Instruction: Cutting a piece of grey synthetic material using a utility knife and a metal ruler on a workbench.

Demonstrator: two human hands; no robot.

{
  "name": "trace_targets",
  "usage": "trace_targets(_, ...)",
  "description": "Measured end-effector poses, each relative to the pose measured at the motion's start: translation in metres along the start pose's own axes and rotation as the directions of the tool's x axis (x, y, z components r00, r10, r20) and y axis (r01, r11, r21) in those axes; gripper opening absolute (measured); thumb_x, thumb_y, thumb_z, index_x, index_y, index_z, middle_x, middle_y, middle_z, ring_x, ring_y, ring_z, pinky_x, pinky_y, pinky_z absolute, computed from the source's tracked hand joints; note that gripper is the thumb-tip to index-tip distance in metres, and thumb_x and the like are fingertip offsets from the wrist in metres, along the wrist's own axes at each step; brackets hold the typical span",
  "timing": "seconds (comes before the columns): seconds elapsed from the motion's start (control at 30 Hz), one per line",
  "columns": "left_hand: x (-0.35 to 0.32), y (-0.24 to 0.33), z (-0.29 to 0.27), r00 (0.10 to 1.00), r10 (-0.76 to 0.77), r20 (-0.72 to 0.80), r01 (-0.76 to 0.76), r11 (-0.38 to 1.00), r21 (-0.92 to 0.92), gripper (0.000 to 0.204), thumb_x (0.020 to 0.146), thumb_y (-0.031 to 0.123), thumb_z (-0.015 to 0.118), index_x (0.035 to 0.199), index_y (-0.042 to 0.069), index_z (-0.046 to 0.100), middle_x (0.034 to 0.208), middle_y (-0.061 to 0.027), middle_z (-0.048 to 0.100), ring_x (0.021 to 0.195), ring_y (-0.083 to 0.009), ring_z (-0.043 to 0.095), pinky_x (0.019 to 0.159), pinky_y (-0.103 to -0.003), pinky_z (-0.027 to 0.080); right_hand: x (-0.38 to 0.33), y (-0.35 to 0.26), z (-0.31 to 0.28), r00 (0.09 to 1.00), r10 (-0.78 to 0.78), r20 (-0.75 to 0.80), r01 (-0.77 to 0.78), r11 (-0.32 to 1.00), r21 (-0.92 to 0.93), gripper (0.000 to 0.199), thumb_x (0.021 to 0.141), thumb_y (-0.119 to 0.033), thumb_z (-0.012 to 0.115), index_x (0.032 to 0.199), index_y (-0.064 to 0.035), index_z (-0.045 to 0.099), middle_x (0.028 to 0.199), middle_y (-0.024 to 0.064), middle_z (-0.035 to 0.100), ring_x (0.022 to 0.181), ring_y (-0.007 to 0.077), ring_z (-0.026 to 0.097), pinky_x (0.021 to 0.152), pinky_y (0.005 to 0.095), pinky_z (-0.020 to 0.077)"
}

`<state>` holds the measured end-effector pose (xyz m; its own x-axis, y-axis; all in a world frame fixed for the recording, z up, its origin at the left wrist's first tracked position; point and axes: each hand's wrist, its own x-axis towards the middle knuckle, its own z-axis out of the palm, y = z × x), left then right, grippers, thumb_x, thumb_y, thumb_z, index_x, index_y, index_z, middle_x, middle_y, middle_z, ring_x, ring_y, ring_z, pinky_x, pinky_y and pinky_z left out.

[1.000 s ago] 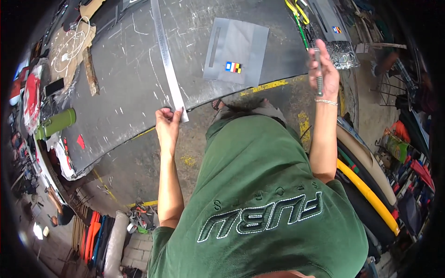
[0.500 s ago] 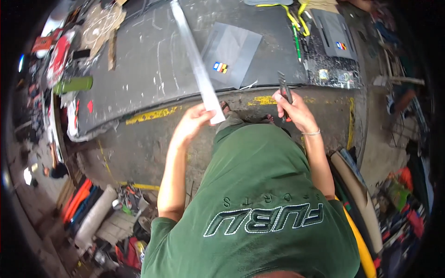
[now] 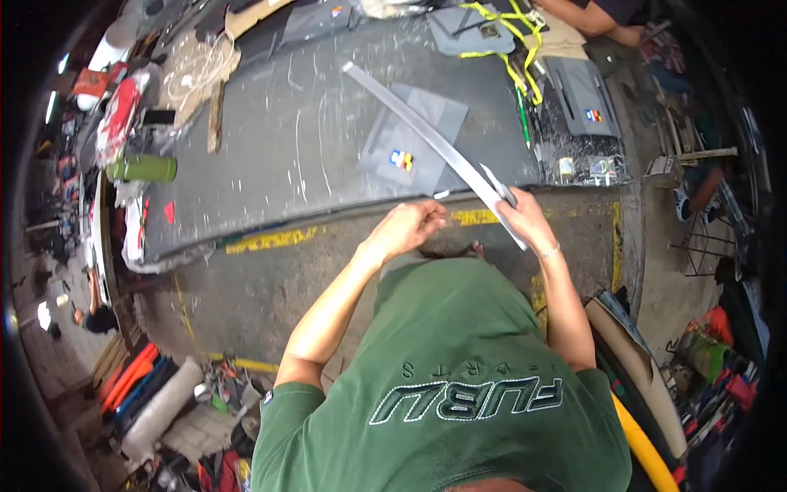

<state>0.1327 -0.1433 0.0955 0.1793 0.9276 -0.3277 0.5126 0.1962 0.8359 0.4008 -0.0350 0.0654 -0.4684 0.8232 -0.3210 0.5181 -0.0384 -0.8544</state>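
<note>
My right hand [image 3: 529, 221] is closed round the near end of a long, pale, flat strip [image 3: 447, 150] and a pair of scissors [image 3: 507, 195], whose blades point up and left beside the strip. The strip slants away to the far left, over a grey sheet [image 3: 422, 123] with a small multicoloured label that lies on the dark worktable [image 3: 262, 156]. In front of the table edge my left hand [image 3: 406, 230] hovers with curled fingers, apart from the strip; nothing shows in them.
On the table's right lie yellow tape [image 3: 533, 70], a green pencil [image 3: 524, 119] and another labelled grey piece [image 3: 582, 94]. At left are a green bottle [image 3: 143, 169] and a phone [image 3: 159, 117]. Another person's arm [image 3: 578, 15] rests at the far right. Rolled material [image 3: 168, 402] lies lower left.
My left hand has let go of the strip and moved right. The strip's near end has swung right into my right hand, which still holds the scissors. Another person's arm now shows at the far right.
</note>
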Motion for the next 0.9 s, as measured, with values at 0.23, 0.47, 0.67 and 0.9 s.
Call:
trace_targets(0.23, 0.03, -0.058, -0.095, 0.927, 0.368, -0.063, -0.315, 0.861, 0.4, 0.026, 0.094, 0.009, 0.066, 0.12, 0.003, 0.066, 0.119, -0.0175, 0.07, 0.115, -0.0369, 0.066, 0.099, -0.044, 0.052, -0.067, 0.008, 0.012, 0.92, 0.098, -0.38, -0.136, 0.988, -0.073, 0.036, 0.094, -0.032, 0.072, 0.092, 0.0041, 0.069, 0.071, 0.0053, 0.061, 0.067, 0.015, 0.053, 0.065, 0.0354, 0.0463)
trace_targets(0.47, 0.088, -0.088, -0.151, 0.916, 0.392, 0.083, -0.342, 0.658, 0.671, 0.083, 0.076, 0.037, 0.083, 0.151, 0.024, 0.051, 0.162, -0.0036, 0.041, 0.152, -0.0333, 0.032, 0.121, -0.057, 0.034, -0.084, -0.016, 0.061, 0.746, 0.275, -0.606, -0.16, 0.958, 0.237, 0.04, 0.099, -0.042, 0.07, 0.092, -0.0029, 0.072, 0.073, -0.0006, 0.062, 0.062, 0.0087, 0.055, 0.059, 0.0262, 0.0436)
trace_targets(0.67, 0.099, -0.098, -0.136, 0.957, 0.286, 0.052, -0.229, 0.633, 0.739, 0.093, 0.076, 0.067, 0.073, 0.157, 0.033, 0.043, 0.168, -0.0041, 0.03, 0.157, -0.039, 0.019, 0.121, -0.07, 0.017, -0.063, -0.018, 0.05, 0.692, 0.347, -0.633, -0.13, 0.922, 0.364, 0.038, 0.099, -0.04, 0.07, 0.093, -0.0027, 0.071, 0.073, -0.0004, 0.062, 0.062, 0.0108, 0.06, 0.059, 0.0276, 0.0474)
trace_targets(0.9, 0.083, -0.085, -0.054, 0.92, 0.276, -0.277, 0.02, 0.674, 0.739, 0.09, 0.085, 0.074, 0.062, 0.158, 0.027, 0.042, 0.168, -0.012, 0.029, 0.155, -0.0435, 0.019, 0.119, -0.072, 0.015, -0.03, 0.019, 0.061, 0.689, 0.119, -0.715, -0.014, 0.988, 0.151, 0.034, 0.101, -0.036, 0.069, 0.088, -0.0057, 0.067, 0.071, -0.0048, 0.057, 0.061, 0.006, 0.052, 0.057, 0.0254, 0.0463)
